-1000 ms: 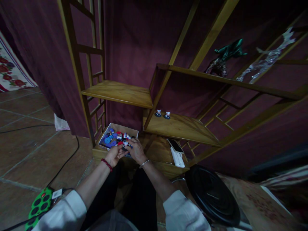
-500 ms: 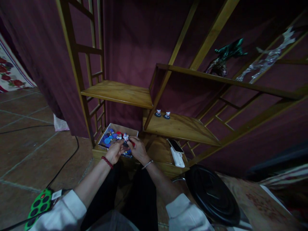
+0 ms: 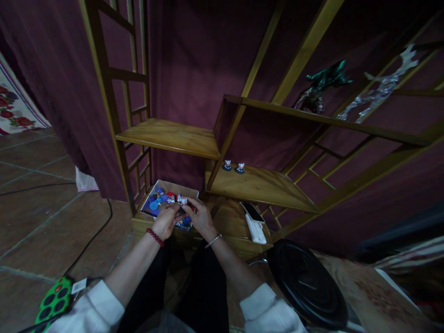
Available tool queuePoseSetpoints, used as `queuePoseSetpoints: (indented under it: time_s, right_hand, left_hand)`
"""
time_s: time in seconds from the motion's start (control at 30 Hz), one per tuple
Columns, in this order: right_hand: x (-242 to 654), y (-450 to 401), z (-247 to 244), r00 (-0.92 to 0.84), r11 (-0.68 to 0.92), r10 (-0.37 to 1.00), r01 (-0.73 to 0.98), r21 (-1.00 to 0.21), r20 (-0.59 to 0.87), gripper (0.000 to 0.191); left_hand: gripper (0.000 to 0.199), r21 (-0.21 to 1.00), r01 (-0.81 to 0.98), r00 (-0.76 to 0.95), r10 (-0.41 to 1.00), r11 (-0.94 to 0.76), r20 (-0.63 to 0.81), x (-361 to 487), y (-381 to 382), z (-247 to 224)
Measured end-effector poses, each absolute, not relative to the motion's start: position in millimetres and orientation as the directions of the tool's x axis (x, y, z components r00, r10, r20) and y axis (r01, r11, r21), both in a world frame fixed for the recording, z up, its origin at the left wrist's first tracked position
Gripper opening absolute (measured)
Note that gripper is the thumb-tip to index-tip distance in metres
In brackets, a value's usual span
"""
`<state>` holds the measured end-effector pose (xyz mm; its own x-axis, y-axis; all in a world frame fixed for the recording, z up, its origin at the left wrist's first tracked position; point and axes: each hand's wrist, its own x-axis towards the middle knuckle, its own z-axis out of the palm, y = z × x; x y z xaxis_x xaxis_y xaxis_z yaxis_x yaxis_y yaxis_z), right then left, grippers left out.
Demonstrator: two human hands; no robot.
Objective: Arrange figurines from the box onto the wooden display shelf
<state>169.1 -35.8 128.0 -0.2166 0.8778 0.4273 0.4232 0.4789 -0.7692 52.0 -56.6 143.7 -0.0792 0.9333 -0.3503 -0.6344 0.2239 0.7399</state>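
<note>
Over the near edge of a white box (image 3: 187, 189), my left hand (image 3: 167, 219) and my right hand (image 3: 199, 216) meet around a small white figurine (image 3: 182, 200) on a dark base. The fingers of both hands are closed on it. Inside the box lie several small blue, purple and red figurines (image 3: 154, 203). Two similar white figurines with dark bases, one (image 3: 227, 165) to the left and one (image 3: 240, 168) to the right, stand upright on the wooden shelf (image 3: 260, 185) beyond my hands.
A phone (image 3: 253, 212) rests against a white object (image 3: 255, 230) on the lower shelf. A black round stool (image 3: 307, 282) stands at the right. Green and clear ornaments are on the upper right shelf. A green power strip (image 3: 53, 300) lies on the floor at left.
The figurine between my hands has tilted over to the right. My hands have stayed in nearly the same place above the box, and the view has shifted slightly.
</note>
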Motion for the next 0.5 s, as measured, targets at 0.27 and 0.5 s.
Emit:
queuePoseSetpoints:
  time_s: [0.27,0.5]
  right_hand:
    - [159.8,-32.0,128.3,-0.259,0.505,0.863,0.414,-0.757,0.434,0.019]
    - [152.5,-35.9,131.7,-0.252,0.493,0.870,0.437,-0.753,0.424,0.022]
  left_hand:
    - [0.016,0.718,-0.677,-0.131,0.934,0.161,-0.332,51.2,-60.7,145.2]
    - [0.014,0.714,-0.684,-0.120,0.943,0.149,-0.312,46.1,-64.7,146.9]
